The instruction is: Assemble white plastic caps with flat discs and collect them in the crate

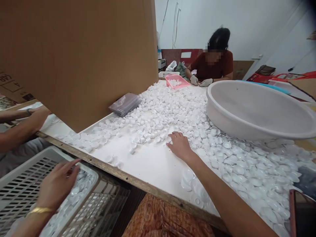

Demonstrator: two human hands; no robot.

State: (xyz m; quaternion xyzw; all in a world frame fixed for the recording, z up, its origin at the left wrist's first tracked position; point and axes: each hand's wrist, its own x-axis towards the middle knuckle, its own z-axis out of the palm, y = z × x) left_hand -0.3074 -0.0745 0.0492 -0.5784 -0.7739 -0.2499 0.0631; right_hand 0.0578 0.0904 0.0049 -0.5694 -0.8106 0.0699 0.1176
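Observation:
My right hand (180, 144) lies flat on the white table (148, 164), fingers spread, its tips touching the edge of a wide heap of small white plastic caps (172, 115). My left hand (58, 182), with a gold bracelet at the wrist, rests on the rim of a grey slotted basket (22, 184) below the table edge. Its fingers are stretched out, and I see nothing held in them. The basket holds more white caps (79, 187).
A big white basin (256, 112) sits at the right. A large cardboard box (79, 56) stands at the left, a plastic bag (124, 103) beside it. A gloved person (212, 62) works at the far end by a pink tray (176, 80). Another person's arm (22, 126) is at the left. A phone (302, 212) lies at the near right.

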